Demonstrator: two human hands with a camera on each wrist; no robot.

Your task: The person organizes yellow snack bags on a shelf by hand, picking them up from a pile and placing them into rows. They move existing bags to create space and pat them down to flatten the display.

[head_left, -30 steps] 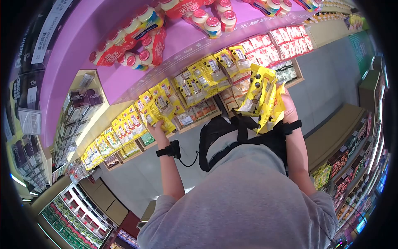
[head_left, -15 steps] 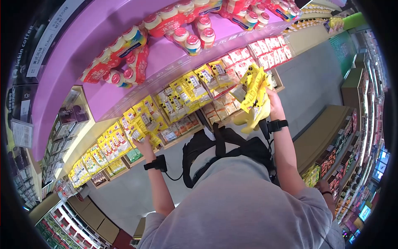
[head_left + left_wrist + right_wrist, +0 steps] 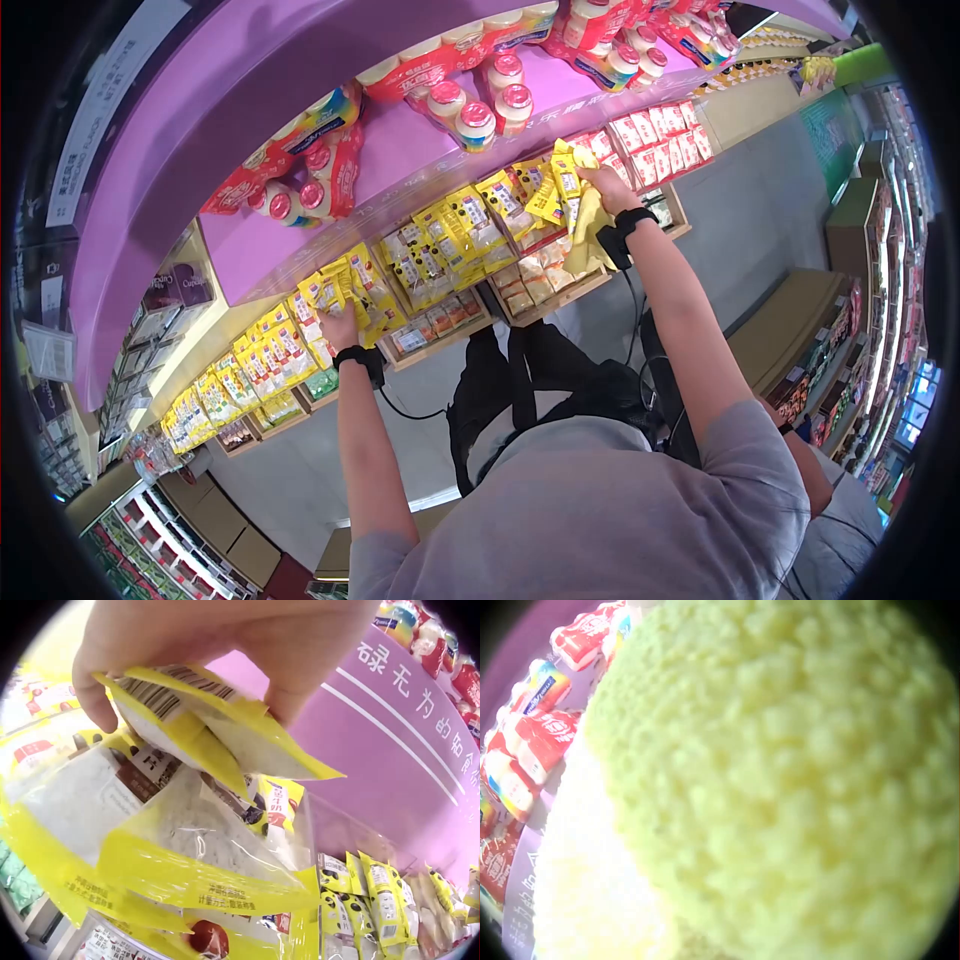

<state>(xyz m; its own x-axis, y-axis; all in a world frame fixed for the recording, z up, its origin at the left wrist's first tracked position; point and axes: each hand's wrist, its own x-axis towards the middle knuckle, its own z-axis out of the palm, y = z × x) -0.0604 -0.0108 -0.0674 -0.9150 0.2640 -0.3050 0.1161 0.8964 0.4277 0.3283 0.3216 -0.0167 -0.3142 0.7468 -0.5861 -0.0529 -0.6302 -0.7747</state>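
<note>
My left hand (image 3: 338, 325) is over a bin of yellow snack packets at the left. In the left wrist view, the thumb and fingers (image 3: 289, 690) pinch a yellow-edged snack packet (image 3: 195, 712) with a barcode, above other packets (image 3: 202, 840). Farther right, my right hand (image 3: 612, 188) grips yellow snack packets (image 3: 566, 175) over the front of the display. Below it hangs a pale yellow fleecy thing (image 3: 588, 235). Its nubby surface (image 3: 780, 765) fills most of the right wrist view and hides the fingers; its kind I cannot tell.
Bottled drinks in red wrap (image 3: 475, 120) stand on the purple ledge (image 3: 390, 165) above the bins. Between my hands lie more yellow packets (image 3: 440, 240); red-and-white packets (image 3: 660, 140) sit at the right. Lower wooden trays (image 3: 550, 310) jut out in front.
My right hand has moved forward with its packets, away from my body to the display. My left hand stays at its bin, holding a packet there.
</note>
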